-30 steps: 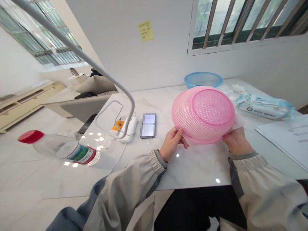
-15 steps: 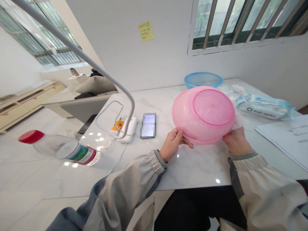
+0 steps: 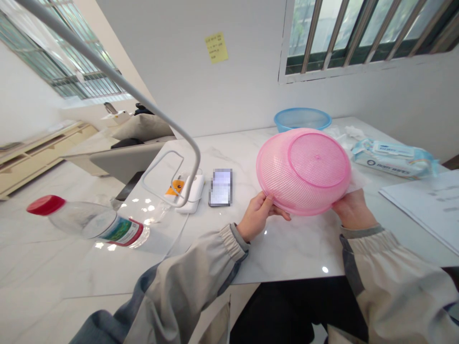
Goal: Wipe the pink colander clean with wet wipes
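A pink mesh basket (image 3: 304, 172) is held tilted above the white table, its round base turned toward me. My left hand (image 3: 258, 214) grips the near-left rim, thumb on the outside and fingers behind. At the right side of the rim, my right hand (image 3: 353, 210) reaches behind the basket, so its fingers are hidden. Whether it holds anything I cannot see. Something thin and whitish (image 3: 358, 178) shows just beyond the basket's right edge.
Behind the basket stands a blue basket (image 3: 303, 117). A wipes pack (image 3: 392, 157) and papers (image 3: 426, 203) lie to the right. Leftward are a phone (image 3: 221, 187), a white device (image 3: 191, 193), a water bottle (image 3: 96, 222) and a grey bent metal arm (image 3: 168, 119) overhead.
Hardly anything differs. The basket and both hands keep nearly the same place, and the fingers of my left hand shift slightly under the rim.
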Motion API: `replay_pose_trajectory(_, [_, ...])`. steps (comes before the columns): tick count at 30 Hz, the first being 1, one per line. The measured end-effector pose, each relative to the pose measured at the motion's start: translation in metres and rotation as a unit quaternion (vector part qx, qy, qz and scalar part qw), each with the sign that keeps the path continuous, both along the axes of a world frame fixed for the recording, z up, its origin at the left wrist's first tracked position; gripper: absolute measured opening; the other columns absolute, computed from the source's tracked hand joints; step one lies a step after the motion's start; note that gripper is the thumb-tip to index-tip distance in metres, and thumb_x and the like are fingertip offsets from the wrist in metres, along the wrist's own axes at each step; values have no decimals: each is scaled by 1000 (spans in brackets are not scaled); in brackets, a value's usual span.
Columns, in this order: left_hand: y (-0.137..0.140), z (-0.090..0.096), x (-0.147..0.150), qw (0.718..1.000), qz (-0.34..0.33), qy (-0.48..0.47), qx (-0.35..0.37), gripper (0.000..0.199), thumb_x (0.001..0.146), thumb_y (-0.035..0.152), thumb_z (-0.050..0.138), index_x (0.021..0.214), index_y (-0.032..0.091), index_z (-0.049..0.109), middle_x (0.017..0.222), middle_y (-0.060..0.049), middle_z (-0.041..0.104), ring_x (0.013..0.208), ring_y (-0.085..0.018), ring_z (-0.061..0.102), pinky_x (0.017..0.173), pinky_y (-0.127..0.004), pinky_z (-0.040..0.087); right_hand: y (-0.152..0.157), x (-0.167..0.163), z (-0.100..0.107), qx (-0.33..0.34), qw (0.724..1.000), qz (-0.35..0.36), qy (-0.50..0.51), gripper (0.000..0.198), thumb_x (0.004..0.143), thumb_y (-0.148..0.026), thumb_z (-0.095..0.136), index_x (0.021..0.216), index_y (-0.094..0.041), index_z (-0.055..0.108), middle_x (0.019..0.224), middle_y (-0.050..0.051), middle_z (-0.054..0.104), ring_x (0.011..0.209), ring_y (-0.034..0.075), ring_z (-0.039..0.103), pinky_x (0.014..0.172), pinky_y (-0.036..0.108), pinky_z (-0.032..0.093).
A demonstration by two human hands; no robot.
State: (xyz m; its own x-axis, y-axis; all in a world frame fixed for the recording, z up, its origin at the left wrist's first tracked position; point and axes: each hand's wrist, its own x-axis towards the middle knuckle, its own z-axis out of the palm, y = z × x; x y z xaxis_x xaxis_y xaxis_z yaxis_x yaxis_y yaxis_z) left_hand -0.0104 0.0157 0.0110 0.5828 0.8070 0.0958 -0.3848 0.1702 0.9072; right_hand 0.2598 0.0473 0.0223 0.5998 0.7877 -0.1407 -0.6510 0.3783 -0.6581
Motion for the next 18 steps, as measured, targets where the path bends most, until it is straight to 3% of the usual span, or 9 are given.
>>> replay_pose_trajectory(7, [1, -5, 2, 999, 5, -20, 32, 53, 101, 64, 72, 113, 14, 60, 96, -8, 78, 72, -22, 81, 85, -42, 63, -1, 4, 0, -10, 999, 28, -26, 31, 101, -20, 48, 96, -39, 73, 94, -6, 82, 103, 19, 79, 99, 38, 70])
replay_pose_trajectory(11, [2, -6, 2, 999, 14, -12, 35, 52, 102, 64, 71, 113, 14, 60, 94, -7, 77, 71, -21, 80, 86, -43, 63, -3, -2, 4, 1, 1000, 13, -19, 28, 102, -20, 51, 98, -36, 73, 99, -5, 83, 104, 18, 79, 98, 33, 69])
replay_pose_trajectory(18, [1, -5, 1, 999, 23, 4, 43, 53, 102, 65, 68, 112, 15, 60, 90, -6, 77, 70, -21, 79, 85, -42, 62, -4, -9, 8, 9, 1000, -7, -12, 12, 100, -26, 64, 101, -25, 75, 107, 1, 83, 103, 20, 78, 100, 37, 68])
